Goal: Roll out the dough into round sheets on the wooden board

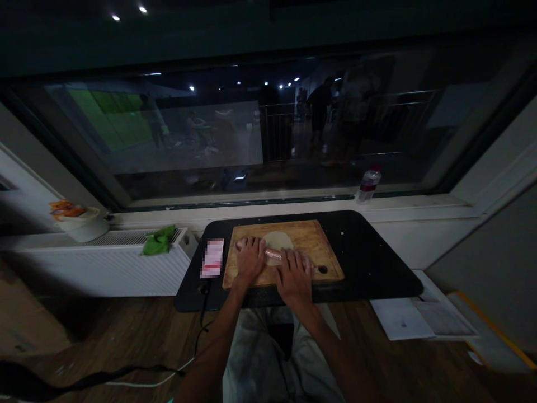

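A wooden cutting board (pixel 243 232) lies on the black table, and a thin round sheet of dough (pixel 280 239) rests on it. Across the dough runs a rolling pin (pixel 274 254), slanting slightly down to the right. My left hand (pixel 250 258) lies over the pin's left part, its fingers curled on it. Over the right part, my right hand (pixel 294 277) presses with bent fingers. Between my hands a short stretch of the pin shows. Its underside and parts of the dough are hidden.
A phone (pixel 213 257) with a cable lies left of the board on the black table (pixel 364 252). A water bottle (pixel 368 184) stands on the windowsill. On the radiator (pixel 138 271) are a green cloth (pixel 158 240) and a white bowl (pixel 88 225). Papers (pixel 403 319) lie low at right.
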{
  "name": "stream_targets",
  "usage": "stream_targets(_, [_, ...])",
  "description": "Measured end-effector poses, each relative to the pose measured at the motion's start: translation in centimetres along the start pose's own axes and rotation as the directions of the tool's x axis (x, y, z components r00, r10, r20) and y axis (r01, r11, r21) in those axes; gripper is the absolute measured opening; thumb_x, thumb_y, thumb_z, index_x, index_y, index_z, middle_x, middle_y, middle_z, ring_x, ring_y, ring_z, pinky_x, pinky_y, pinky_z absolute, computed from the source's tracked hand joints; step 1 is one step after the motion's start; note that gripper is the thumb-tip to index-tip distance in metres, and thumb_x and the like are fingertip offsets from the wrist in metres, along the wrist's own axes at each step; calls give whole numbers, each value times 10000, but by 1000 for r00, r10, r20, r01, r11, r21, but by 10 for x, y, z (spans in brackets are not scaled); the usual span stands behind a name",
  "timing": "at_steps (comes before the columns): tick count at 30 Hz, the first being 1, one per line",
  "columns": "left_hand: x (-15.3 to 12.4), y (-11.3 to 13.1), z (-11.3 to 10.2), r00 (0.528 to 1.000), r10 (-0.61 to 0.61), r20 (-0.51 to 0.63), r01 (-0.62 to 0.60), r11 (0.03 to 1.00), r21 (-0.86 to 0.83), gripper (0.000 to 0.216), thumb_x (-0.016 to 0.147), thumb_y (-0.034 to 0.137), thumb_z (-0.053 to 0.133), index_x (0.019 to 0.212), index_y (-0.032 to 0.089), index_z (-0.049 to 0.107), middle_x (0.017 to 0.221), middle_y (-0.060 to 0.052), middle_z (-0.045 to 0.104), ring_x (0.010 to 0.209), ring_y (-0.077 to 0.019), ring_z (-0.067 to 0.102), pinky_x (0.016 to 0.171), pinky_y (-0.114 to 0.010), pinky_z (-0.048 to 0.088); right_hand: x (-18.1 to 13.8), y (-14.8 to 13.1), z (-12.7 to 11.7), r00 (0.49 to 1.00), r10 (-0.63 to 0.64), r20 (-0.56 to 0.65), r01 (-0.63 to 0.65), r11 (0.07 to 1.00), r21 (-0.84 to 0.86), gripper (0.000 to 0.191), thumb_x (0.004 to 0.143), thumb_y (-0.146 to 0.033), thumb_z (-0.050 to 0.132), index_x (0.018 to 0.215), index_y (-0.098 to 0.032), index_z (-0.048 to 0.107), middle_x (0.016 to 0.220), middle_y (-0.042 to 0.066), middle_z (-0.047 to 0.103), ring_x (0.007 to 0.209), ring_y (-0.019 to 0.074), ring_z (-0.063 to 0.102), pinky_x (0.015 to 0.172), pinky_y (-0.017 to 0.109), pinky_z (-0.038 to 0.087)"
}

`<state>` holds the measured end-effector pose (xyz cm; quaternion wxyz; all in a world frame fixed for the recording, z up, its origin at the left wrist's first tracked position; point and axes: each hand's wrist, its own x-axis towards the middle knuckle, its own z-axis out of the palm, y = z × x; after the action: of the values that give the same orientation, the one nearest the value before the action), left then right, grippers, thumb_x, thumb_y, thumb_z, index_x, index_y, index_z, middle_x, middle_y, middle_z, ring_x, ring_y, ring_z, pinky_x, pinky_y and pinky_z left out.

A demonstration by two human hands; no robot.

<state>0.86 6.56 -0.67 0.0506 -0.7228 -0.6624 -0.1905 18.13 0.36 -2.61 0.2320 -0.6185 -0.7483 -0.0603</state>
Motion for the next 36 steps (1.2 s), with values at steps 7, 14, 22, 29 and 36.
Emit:
stream_targets(7, [0, 0, -1, 1000, -16, -26, 15, 999, -29, 454, 1217, 397, 336, 1280, 240, 758, 1387, -147, 763, 1380, -364, 599, 1241, -623, 408, -37, -16, 3, 998, -27, -58, 29, 999, 38, 667, 1168, -436, 486, 1782, -179, 473, 1767, 190, 554, 1677, 381, 431, 1412, 616, 193])
stream_targets(14, [1, 0, -1, 1000, -10, -23, 9, 999, -33, 452, 1216, 394, 346, 1273, 237, 766, 1400, -156, 751, 1366, -357, 610, 1197, -581, 457, -20, -5, 4, 999, -44, -26, 44, 999, 9, 634, 1185, -417, 445, 1761, -159, 507, 1762, 189, 561, 1674, 365, 441, 1419, 612, 171])
stream_targets(22, [1, 0, -2, 998, -58, -29, 57, 998, -35, 441, 1206, 411, 364, 1248, 252, 773, 1404, -156, 746, 1362, -380, 610, 1200, -624, 461, 27, 12, 7, 999, -42, 0, 42, 999, -30, 595, 1205, -449, 415, 1720, -194, 568, 1721, 173, 610, 1646, 378, 443, 1374, 604, 243])
stream_targets(29, [3, -1, 3, 992, -113, -64, 110, 993, -38, 438, 1201, 423, 392, 1232, 260, 797, 1417, -151, 758, 1366, -380, 616, 1277, -660, 398, 69, 20, 8, 996, -16, 83, 21, 998, -63, 597, 1220, -487, 382, 1692, -195, 602, 1779, 199, 529, 1651, 390, 423, 1334, 597, 290])
stream_targets(36, [3, -2, 5, 992, -116, -59, 114, 993, -37, 459, 1207, 435, 371, 1249, 257, 792, 1422, -156, 764, 1369, -388, 622, 1271, -674, 400, 123, 21, 16, 980, 49, 193, -43, 998, -36, 618, 1224, -491, 335, 1664, -185, 643, 1833, 208, 452, 1730, 395, 326, 1360, 660, 237])
